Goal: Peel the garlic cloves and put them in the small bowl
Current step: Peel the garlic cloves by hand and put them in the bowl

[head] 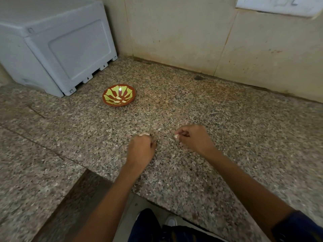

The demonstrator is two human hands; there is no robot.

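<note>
The small red-and-green painted bowl (119, 95) sits up-left of both hands, nearer the left hand (140, 148), which grips papery garlic (144, 134); the right hand (194, 137) pinches a pale garlic clove (176, 136)

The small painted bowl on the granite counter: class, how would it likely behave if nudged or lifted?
The bowl looks shallow and wide, so it would probably slide rather than tip. Its glossy glaze suggests a slippery grip. It looks like painted ceramic, likely breakable if dropped on the granite counter.

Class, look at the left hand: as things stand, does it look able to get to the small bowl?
Probably yes. The small bowl sits on the bare counter, ahead of the left hand and slightly to its left, with nothing lying between them. The hand already grips garlic.
</note>
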